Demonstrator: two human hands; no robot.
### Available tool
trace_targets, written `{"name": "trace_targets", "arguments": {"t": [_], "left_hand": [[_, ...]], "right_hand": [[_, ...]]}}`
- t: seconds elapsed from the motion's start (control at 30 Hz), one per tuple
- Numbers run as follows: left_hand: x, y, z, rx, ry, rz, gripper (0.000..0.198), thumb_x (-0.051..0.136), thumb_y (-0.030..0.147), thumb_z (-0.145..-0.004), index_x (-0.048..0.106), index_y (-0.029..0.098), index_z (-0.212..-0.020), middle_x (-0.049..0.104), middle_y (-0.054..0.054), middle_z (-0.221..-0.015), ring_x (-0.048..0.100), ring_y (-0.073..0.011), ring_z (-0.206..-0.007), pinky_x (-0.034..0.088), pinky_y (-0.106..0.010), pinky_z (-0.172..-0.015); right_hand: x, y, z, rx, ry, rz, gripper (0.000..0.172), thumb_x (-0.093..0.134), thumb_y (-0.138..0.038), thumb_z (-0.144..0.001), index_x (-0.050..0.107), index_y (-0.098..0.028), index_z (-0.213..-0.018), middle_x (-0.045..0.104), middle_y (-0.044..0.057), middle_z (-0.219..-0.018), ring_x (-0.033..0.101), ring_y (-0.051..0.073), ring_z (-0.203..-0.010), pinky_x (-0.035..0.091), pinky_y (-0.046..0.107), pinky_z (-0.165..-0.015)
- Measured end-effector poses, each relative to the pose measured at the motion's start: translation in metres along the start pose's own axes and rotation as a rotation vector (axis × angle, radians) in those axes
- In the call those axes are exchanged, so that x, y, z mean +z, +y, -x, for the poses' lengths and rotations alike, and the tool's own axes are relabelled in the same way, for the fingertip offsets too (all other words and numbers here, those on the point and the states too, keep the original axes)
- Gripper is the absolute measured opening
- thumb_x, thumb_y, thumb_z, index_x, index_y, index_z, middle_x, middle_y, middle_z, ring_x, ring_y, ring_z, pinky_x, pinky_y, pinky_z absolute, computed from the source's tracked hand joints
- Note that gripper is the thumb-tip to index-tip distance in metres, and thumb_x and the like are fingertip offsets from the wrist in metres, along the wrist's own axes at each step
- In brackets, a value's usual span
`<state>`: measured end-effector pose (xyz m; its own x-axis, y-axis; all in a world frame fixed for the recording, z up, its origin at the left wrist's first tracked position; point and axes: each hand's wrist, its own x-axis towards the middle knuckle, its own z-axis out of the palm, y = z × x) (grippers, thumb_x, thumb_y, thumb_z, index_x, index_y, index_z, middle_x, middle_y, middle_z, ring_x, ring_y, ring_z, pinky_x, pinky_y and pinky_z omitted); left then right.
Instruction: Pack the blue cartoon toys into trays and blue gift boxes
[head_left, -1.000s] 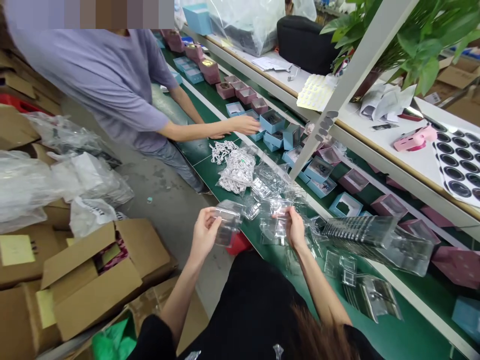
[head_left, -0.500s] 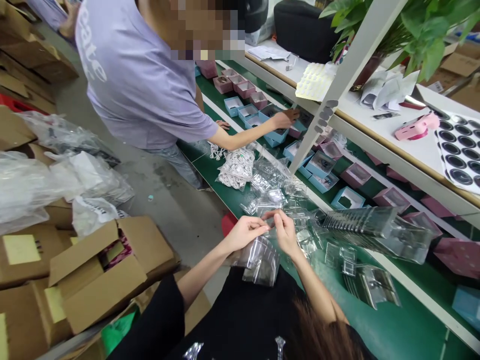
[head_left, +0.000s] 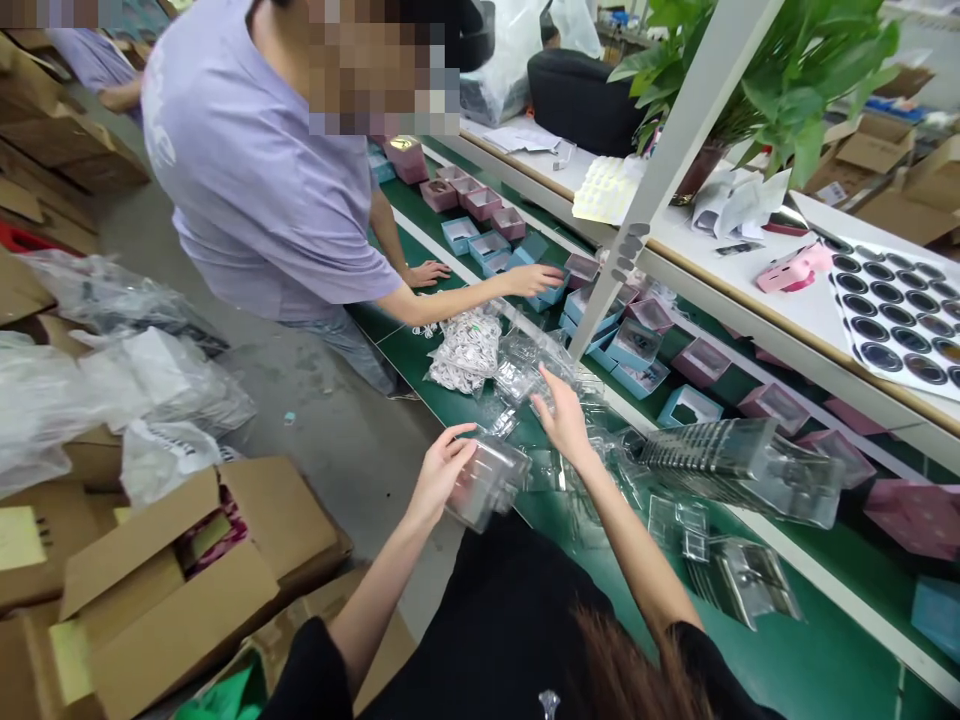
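Observation:
My left hand (head_left: 441,470) grips a clear plastic blister tray (head_left: 491,478) by its left edge, thumb on top, in front of my body. My right hand (head_left: 564,418) is apart from it, thumb and fingers spread with nothing visible between them. It hovers beside a loose heap of clear plastic trays (head_left: 529,368) on the green table (head_left: 817,650). Farther right lies a long nested stack of clear trays (head_left: 705,460), with a smaller stack (head_left: 750,580) nearer to me.
A co-worker (head_left: 262,170) reaches over blue and pink boxes (head_left: 487,250) along the table. A bag of white cables (head_left: 465,350) lies between us. A white shelf post (head_left: 645,210) rises at the right. Open cartons (head_left: 180,580) stand on the left.
My hands have parted. The left has moved left and down with the tray; the right has risen toward the heap, fingers spread. The co-worker's reaching hand has moved left and down.

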<state>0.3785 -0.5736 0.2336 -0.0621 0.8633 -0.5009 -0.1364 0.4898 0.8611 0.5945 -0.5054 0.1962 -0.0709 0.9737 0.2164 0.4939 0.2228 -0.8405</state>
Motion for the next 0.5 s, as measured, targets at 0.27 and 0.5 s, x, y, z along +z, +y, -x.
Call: {"name": "trace_targets", "arguments": {"t": [0.27, 0.5], "left_hand": [[0.031, -0.013, 0.003, 0.208, 0.128, 0.049, 0.055, 0.078, 0.034, -0.072, 0.058, 0.021, -0.121, 0.067, -0.002, -0.093, 0.067, -0.0141, -0.076, 0.055, -0.023, -0.070], [0.046, -0.011, -0.002, 0.163, 0.039, 0.067, 0.051, 0.080, 0.034, -0.069, 0.063, 0.021, -0.116, 0.064, 0.001, -0.086, 0.065, -0.0123, -0.067, 0.056, -0.025, -0.066]], "right_hand": [[0.012, -0.033, 0.068, 0.243, -0.064, -0.246, 0.022, 0.062, -0.044, -0.087, 0.062, -0.022, -0.085, 0.061, 0.002, -0.085, 0.057, 0.016, -0.075, 0.045, 0.028, -0.068], [0.002, -0.019, 0.070, 0.508, -0.162, -0.648, 0.035, 0.064, -0.055, -0.082, 0.059, -0.021, -0.089, 0.056, -0.005, -0.061, 0.053, 0.013, -0.056, 0.045, 0.027, -0.058]]}}
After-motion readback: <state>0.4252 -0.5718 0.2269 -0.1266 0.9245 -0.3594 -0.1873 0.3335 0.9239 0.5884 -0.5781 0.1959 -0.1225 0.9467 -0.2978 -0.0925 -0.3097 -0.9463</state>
